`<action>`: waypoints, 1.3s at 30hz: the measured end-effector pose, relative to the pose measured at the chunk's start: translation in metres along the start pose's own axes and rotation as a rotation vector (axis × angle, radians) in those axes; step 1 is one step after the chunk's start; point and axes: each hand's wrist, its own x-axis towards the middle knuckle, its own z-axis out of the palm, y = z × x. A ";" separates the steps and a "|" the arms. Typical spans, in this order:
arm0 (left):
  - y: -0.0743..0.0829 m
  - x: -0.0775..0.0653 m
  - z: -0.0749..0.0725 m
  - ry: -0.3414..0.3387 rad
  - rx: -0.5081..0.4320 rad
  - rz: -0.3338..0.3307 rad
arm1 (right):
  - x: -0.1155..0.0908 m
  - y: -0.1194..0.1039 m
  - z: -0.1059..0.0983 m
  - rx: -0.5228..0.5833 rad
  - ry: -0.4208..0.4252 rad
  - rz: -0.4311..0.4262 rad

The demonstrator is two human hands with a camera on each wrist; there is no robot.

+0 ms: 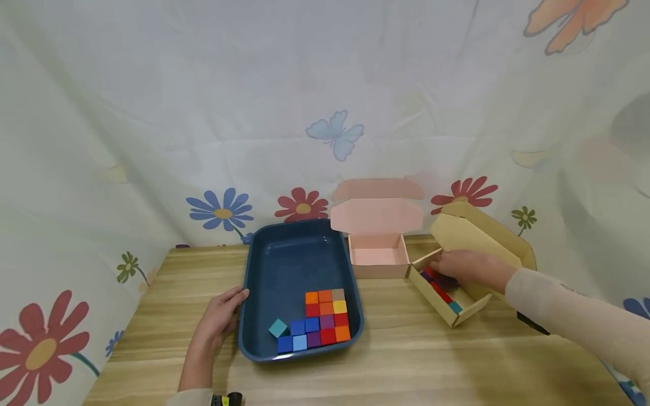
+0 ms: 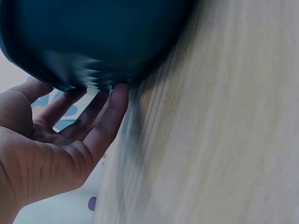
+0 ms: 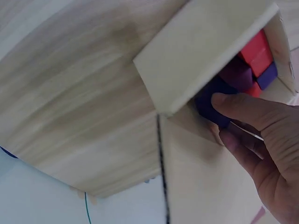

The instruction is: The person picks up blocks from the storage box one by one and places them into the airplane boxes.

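Thumb and fingers of the right hand [image 1: 459, 265] pinch a dark blue block [image 3: 211, 108] inside the tan box [image 1: 430, 296], right side of the frame. Red blocks [image 1: 440, 292] are in there too. A firm squeeze and a straight lift should keep it off the box wall. The left hand [image 1: 218, 316], fingers nearly straight, touches the blue tray [image 1: 294, 254], middle of the frame, where bright blocks [image 1: 326, 322] sit close together.

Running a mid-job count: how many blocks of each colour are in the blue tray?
Orange blocks: 4
Red blocks: 3
Blue blocks, light one included: 4
Purple blocks: 2
Yellow block: 1
Teal block: 1
Tan block: 1
Total in the tray: 16
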 end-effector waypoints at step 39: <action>-0.002 -0.001 0.000 -0.003 0.010 0.025 | 0.058 -0.048 -0.083 0.153 0.279 -0.021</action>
